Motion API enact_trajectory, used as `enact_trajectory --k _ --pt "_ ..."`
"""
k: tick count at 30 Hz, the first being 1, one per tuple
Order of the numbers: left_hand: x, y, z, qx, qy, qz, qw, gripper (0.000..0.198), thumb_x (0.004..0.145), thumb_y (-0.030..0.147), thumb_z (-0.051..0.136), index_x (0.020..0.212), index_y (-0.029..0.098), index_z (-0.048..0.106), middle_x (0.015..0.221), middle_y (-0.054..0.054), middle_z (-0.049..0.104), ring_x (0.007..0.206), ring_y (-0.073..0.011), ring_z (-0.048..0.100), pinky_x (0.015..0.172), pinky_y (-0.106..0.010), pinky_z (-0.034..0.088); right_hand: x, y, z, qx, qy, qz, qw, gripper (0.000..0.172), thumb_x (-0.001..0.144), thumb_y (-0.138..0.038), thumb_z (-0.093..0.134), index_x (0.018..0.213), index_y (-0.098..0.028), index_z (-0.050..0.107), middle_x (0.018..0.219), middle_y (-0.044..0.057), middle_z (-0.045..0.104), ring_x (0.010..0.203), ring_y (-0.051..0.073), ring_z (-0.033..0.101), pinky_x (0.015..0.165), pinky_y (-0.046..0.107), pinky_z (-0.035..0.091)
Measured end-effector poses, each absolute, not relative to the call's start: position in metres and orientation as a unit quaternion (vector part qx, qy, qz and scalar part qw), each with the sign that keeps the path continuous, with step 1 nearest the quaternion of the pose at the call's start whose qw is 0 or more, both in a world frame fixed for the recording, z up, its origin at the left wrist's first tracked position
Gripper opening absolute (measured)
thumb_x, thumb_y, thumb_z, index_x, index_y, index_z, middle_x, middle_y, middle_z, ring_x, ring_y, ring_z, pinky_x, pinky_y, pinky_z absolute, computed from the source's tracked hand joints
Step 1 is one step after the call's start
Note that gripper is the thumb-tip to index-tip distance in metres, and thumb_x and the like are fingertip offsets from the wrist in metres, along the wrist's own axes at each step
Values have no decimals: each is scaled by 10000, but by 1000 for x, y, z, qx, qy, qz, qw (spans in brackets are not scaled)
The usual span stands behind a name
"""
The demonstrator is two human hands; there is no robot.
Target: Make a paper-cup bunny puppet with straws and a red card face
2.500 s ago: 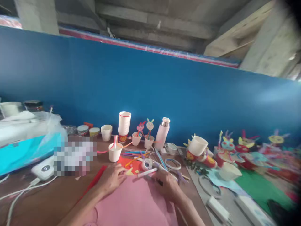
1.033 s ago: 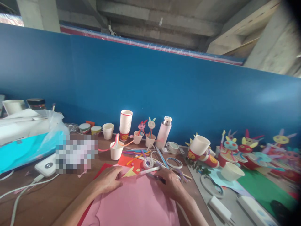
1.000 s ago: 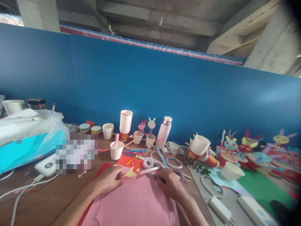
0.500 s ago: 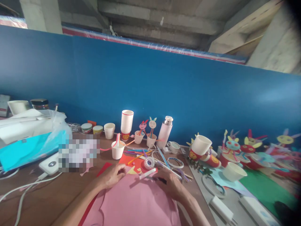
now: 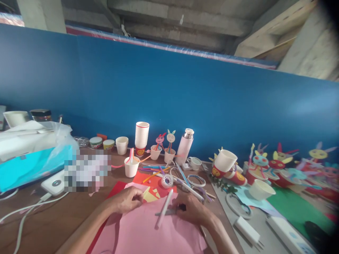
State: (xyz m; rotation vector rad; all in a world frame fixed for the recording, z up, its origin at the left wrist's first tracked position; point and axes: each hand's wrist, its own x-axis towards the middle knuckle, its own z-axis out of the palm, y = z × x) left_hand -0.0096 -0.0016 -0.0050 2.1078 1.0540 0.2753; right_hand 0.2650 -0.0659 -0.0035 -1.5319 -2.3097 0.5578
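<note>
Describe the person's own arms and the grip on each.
The left forearm and right forearm are bare, with no sleeve in view. The left grip and right grip are ungloved human hands. No watch or bracelet shows on either wrist.

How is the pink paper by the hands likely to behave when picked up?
The pink paper would probably sag or bend, since it looks thin and its left edge is wavy. It is likely light for its size, being a broad sheet with little visible thickness.
</note>
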Motion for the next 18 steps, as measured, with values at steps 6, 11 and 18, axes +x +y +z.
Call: enact_trajectory --k 6,11,18 --pt "-10 2 -7 812 434 126 369 183 700 261 435 751 180 591 592 20 540 586 -151 504 517 -224 344 263 -66 -5 -543 -804 192 146 262 685 -147 500 861 -247 666 832 -11 673 762 142 590 683 219 400" --pt "-8 1 -10 808 434 116 382 153 649 283 511 731 176 585 582 28 538 556 -145 495 482 -214 330 262 -65 -6 -570 -798 122 153 198 707 -156 494 806 -227 650 816 3 668 767 155 584 673 236 382" --pt "-21 10 0 797 448 173 367 132 684 298 475 630 180 500 606 35 486 617 -144 464 574 -233 331 266 -64 2 -613 -773 104 129 182 733 -177 463 813 -207 623 782 20 655 721 152 582 603 216 356"
